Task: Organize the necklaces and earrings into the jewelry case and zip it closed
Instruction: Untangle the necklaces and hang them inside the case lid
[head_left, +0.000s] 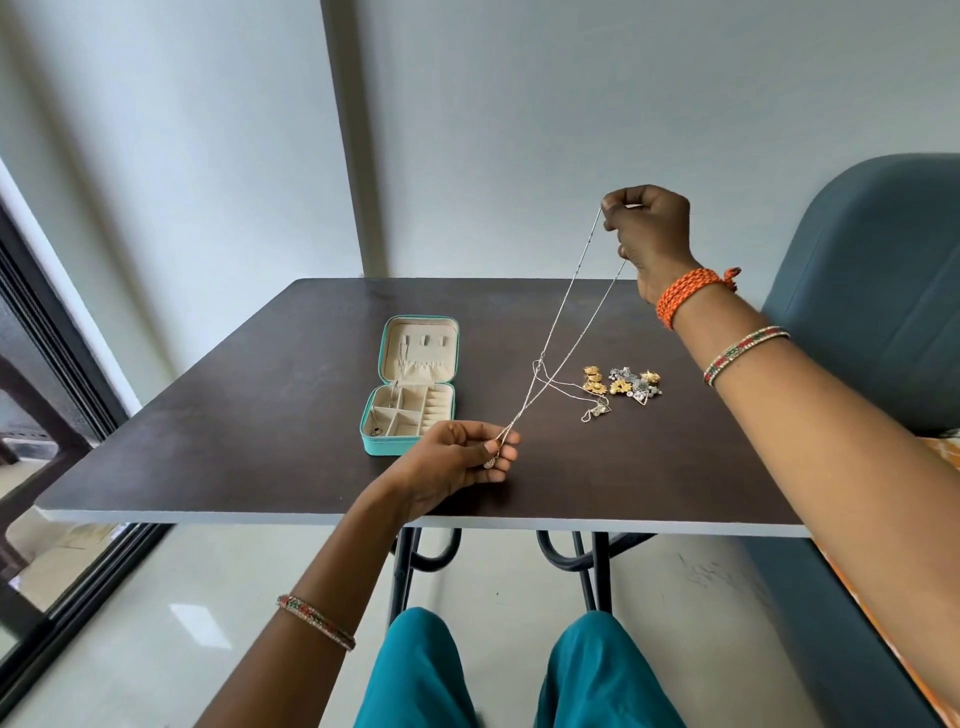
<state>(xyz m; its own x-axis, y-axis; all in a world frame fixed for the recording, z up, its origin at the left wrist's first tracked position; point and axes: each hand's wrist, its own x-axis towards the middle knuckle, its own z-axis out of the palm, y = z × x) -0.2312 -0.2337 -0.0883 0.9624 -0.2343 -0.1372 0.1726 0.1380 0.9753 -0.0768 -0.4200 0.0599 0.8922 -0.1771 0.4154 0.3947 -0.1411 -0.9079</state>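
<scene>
Stretched taut between two hands above the dark table (208, 441): a thin silver necklace (563, 332), held as a long doubled loop, most likely so the chain hangs free of knots before going into the case. Pinched at the top by the right hand (649, 236), raised high and off to the right with fingers curled round the chain's upper end, wrist bent down, an orange cord wound round the wrist. Pinched at the bottom by the left hand (460, 454), low and just above the tabletop near the front edge, fingertips closed on the pendant end (a small round pendant seems to dangle just under the fingers, too small to make out further). Lying open just beside the left hand, a little further back: the teal case (410, 387), lid tipped back flat, cream lining, divided tray in the nearer half; something small and dark in its front left pocket, and what looks like a chain trailing down the left side, hard to tell. Well to the right of the case, on the table: a heap of gold and silver earrings (623, 384), with another fine chain (571, 387) snaking from it toward the held loop, possibly caught on it where the strands cross. Judged as mid-step: one necklace up for untangling, earrings not yet sorted, zip open.
</scene>
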